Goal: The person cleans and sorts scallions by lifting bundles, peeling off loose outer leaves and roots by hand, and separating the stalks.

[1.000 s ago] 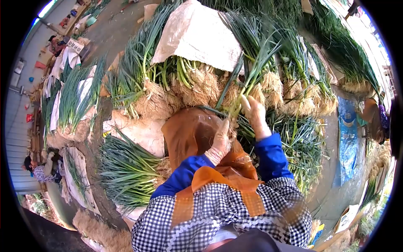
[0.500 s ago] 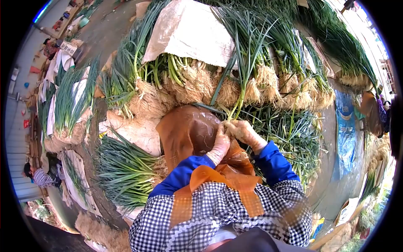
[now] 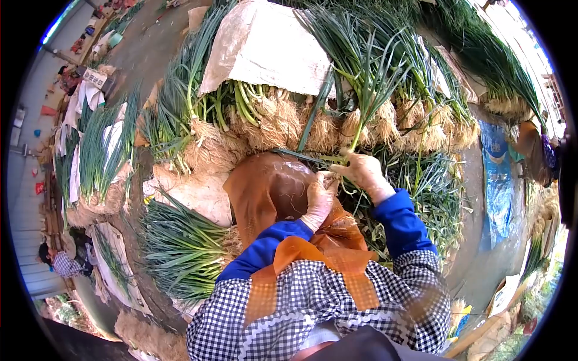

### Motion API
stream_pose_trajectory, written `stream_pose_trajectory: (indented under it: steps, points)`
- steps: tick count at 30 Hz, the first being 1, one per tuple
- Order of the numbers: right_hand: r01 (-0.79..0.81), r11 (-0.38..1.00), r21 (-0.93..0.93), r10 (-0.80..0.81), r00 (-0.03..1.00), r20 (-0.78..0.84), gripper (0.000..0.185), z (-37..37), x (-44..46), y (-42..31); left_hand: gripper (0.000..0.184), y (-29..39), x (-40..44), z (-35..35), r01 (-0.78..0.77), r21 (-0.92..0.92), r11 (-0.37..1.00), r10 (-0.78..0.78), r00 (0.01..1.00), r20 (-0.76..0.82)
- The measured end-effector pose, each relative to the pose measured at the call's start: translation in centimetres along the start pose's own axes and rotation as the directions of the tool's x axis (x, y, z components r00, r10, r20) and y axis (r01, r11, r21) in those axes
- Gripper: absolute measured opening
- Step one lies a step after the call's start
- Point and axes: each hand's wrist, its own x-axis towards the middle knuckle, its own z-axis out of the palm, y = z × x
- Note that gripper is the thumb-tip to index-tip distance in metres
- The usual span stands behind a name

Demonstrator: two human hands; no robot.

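My right hand is closed around the lower stalk of a long green onion; its leaves spread away from me over the piled bundles. A pale strip of leaf pokes out to the left of this hand. Close by on the left, my left hand has its fingers pinched together near the right fingertips. Whatever lies between those left fingers is hidden. Both hands are above the brown apron over my lap, which has stray root threads on it.
Rooted green onion bundles line up ahead, partly under a white sack. Loose leaves heap at my right. A leafy bunch lies at left on sacking. Blue plastic lies farther right. Another person is at far left.
My right hand has shifted right and slightly forward with the green onion's stalk, opening a small gap from my left hand. The left hand has barely moved.
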Motion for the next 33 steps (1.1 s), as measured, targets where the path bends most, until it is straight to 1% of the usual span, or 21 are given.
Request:
stream_pose_trajectory:
  steps: [2,4,6,7,8,10,11,13,14,15,16,18,19,20,21,22,24,26,29,31,33]
  points:
    - [-0.062,0.996,-0.058,0.071,0.984,0.161,0.024,0.3,-0.1,-1.2,0.015,0.6,0.0,-0.3,-0.016,0.160,0.987,0.018,1.000,-0.016]
    - [0.145,0.989,0.039,-0.142,0.987,-0.069,0.023,1.5,-1.6,-2.5,0.014,-0.8,0.4,-0.9,-0.021,0.312,0.950,0.036,0.999,-0.040]
    - [-0.141,0.711,0.689,0.054,0.988,0.146,0.022,3.2,-3.5,-4.9,0.013,-1.8,1.2,-1.1,0.135,-0.244,0.960,-0.148,0.988,-0.038]
    - [-0.100,0.612,0.784,-0.124,0.968,0.220,0.022,1.9,-5.5,-5.4,0.013,0.6,1.2,-0.7,0.220,-0.441,0.870,-0.256,0.966,-0.022]
    - [-0.077,0.571,0.817,-0.293,0.911,0.291,0.022,-0.1,-6.4,-5.4,0.015,2.1,1.4,-0.7,0.244,-0.248,0.937,-0.266,0.962,-0.059]
    - [-0.060,0.549,0.834,-0.577,0.695,0.430,0.022,-3.2,-8.4,-3.2,0.015,3.4,1.6,-2.1,0.371,-0.357,0.857,-0.381,0.924,0.043]
    - [0.176,0.769,0.614,-0.569,0.627,0.532,0.023,-0.8,-9.3,1.8,0.014,3.2,2.1,-2.5,0.428,-0.463,0.776,-0.422,0.898,0.123]
    - [0.134,0.991,0.001,-0.104,0.768,0.632,0.030,0.8,-8.3,5.9,0.012,3.1,1.8,-3.1,0.452,-0.438,0.777,-0.403,0.892,0.206]
    - [-0.202,0.938,-0.283,0.321,0.814,0.483,0.037,-0.7,-6.9,5.5,0.012,2.9,1.8,-2.9,0.443,-0.422,0.791,-0.392,0.896,0.207]
    - [-0.479,0.863,0.158,0.374,0.818,0.438,0.040,-1.8,-5.4,3.8,0.012,3.0,1.7,-2.3,0.417,-0.403,0.815,-0.370,0.909,0.194]
    - [-0.605,0.557,0.569,0.429,0.796,0.426,0.043,-1.8,-4.1,1.7,0.012,3.2,1.2,-1.8,0.395,-0.382,0.836,-0.354,0.919,0.173]
    - [-0.529,0.645,0.552,0.350,0.846,0.403,0.046,0.1,-2.2,-1.1,0.015,1.9,0.8,-1.6,0.172,-0.279,0.945,-0.147,0.983,0.109]
    - [-0.380,0.846,0.373,0.252,0.903,0.347,0.044,0.8,-1.7,-1.7,0.015,0.9,0.5,-1.8,0.130,-0.197,0.972,-0.116,0.990,0.081]
    - [-0.465,0.815,0.347,0.233,0.810,0.538,0.035,1.4,-0.6,-1.7,0.016,0.6,0.4,-2.0,0.090,-0.114,0.989,-0.084,0.995,0.057]
    - [-0.281,0.797,0.534,0.086,0.929,0.361,0.030,3.4,-0.9,-1.0,0.017,1.0,0.8,-2.1,0.209,-0.398,0.893,-0.187,0.978,0.095]
    - [-0.066,0.738,0.671,-0.046,0.988,0.148,0.026,5.3,-1.4,-0.2,0.017,1.5,0.9,-3.2,0.383,-0.229,0.895,-0.362,0.923,0.131]
    - [0.184,0.958,0.220,-0.210,0.972,0.102,0.021,5.0,-1.9,-0.8,0.015,0.8,0.8,-2.8,0.372,-0.528,0.764,-0.390,0.917,0.082]
    - [0.396,0.764,0.510,-0.561,0.798,0.221,0.026,5.0,-3.6,-2.4,0.016,0.7,2.1,-2.8,0.492,-0.590,0.640,-0.553,0.828,0.092]
    - [0.254,0.694,0.674,-0.673,0.561,0.482,0.033,2.7,-6.0,-5.0,0.018,2.4,3.3,-3.4,0.439,-0.645,0.625,-0.485,0.866,0.120]
    - [0.202,0.891,0.408,-0.429,0.671,0.605,0.037,1.5,-4.7,0.0,0.018,3.0,3.4,-3.8,0.378,-0.664,0.645,-0.438,0.895,0.085]
    - [-0.292,0.867,0.404,0.013,0.823,0.568,0.036,0.5,-2.3,1.7,0.016,2.0,2.6,-4.4,0.417,-0.646,0.639,-0.382,0.901,0.204]
